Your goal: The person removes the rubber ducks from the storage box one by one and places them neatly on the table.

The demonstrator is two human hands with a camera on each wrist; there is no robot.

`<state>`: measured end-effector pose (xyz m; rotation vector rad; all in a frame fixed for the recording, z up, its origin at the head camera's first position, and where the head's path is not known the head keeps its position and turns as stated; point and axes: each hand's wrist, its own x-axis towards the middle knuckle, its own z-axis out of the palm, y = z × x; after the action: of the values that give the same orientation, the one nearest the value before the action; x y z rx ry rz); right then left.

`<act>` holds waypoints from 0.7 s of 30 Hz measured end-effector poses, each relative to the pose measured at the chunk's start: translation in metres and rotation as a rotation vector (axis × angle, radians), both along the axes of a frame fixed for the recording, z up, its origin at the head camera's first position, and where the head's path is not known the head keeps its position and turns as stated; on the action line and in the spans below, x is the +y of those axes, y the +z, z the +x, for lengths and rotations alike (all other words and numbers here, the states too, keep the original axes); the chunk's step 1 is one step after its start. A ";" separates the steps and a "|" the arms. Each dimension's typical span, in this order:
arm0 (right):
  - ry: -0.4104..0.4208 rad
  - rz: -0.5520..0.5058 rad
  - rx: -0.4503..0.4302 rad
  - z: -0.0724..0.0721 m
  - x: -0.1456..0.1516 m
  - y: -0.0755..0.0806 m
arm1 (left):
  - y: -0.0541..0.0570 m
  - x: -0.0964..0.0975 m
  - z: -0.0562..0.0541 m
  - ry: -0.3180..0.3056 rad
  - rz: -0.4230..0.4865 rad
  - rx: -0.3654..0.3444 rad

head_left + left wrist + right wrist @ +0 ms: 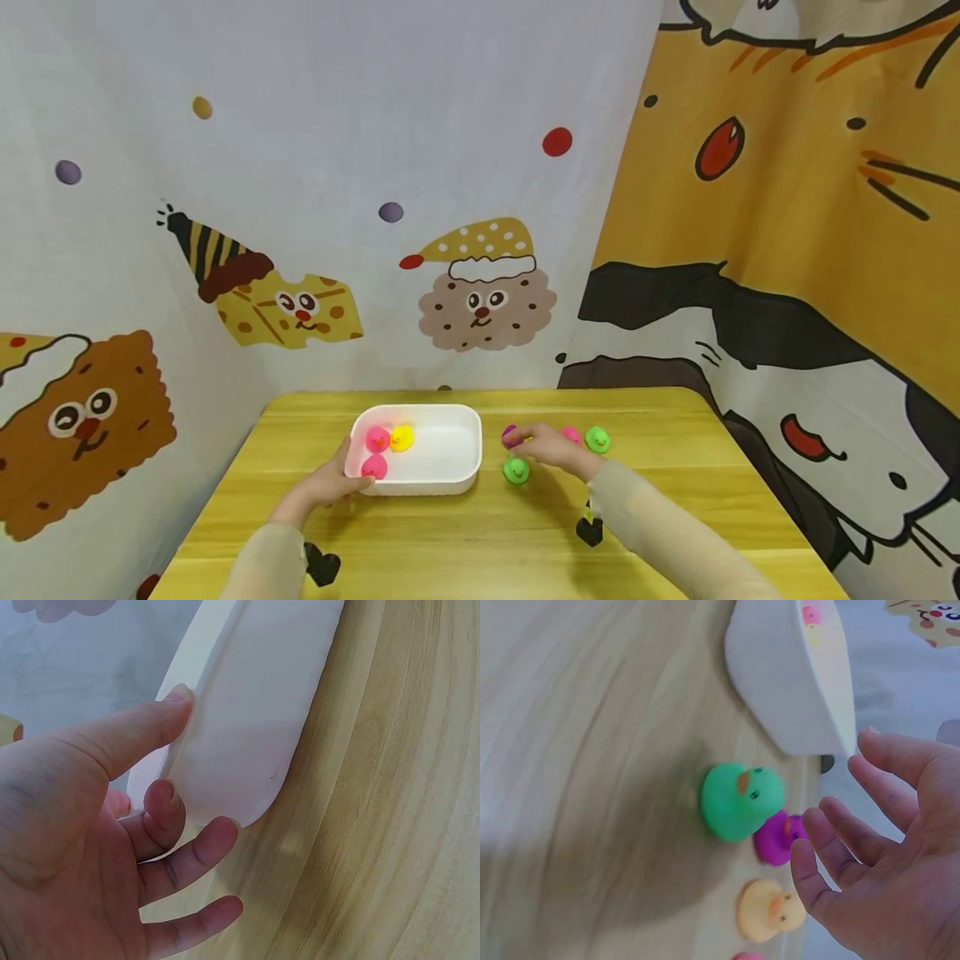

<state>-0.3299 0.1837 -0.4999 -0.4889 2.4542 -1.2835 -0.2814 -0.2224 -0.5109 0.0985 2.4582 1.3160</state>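
Observation:
A white plastic tub stands on the table, holding two pink rubber ducks and a yellow duck at its left end. My left hand grips that end, its thumb on the rim and fingers around the corner. To the right of the tub, my right hand hovers over loose ducks, fingers slightly bent and holding nothing. Nearest it are a green duck, a purple duck and a pale orange duck. A pink duck and another green duck sit farther right.
The wooden table carries the tub and ducks. Behind it hangs a white cloth with cartoon prints, and an orange printed cloth is at the right. Small black pieces show by both wrists.

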 end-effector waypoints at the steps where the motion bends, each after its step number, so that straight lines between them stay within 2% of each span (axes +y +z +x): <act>1: 0.008 -0.003 0.001 -0.002 -0.003 0.001 | 0.000 -0.001 0.000 0.002 0.001 0.002; 7: 0.032 -0.053 -0.013 -0.012 -0.027 0.010 | 0.002 -0.002 0.001 0.001 0.008 0.025; 12: 0.017 -0.070 -0.032 -0.016 -0.050 0.015 | 0.000 -0.004 -0.002 -0.020 0.027 0.050; 17: 0.019 -0.076 -0.039 -0.021 -0.072 0.016 | -0.002 -0.003 -0.001 -0.007 0.018 0.040; 21: 0.004 -0.140 -0.089 -0.026 -0.090 0.014 | -0.002 -0.001 0.000 -0.006 0.016 0.051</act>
<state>-0.3563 0.0932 -0.4863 -0.4620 2.3005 -1.4506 -0.2812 -0.2237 -0.5125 0.1449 2.4880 1.3473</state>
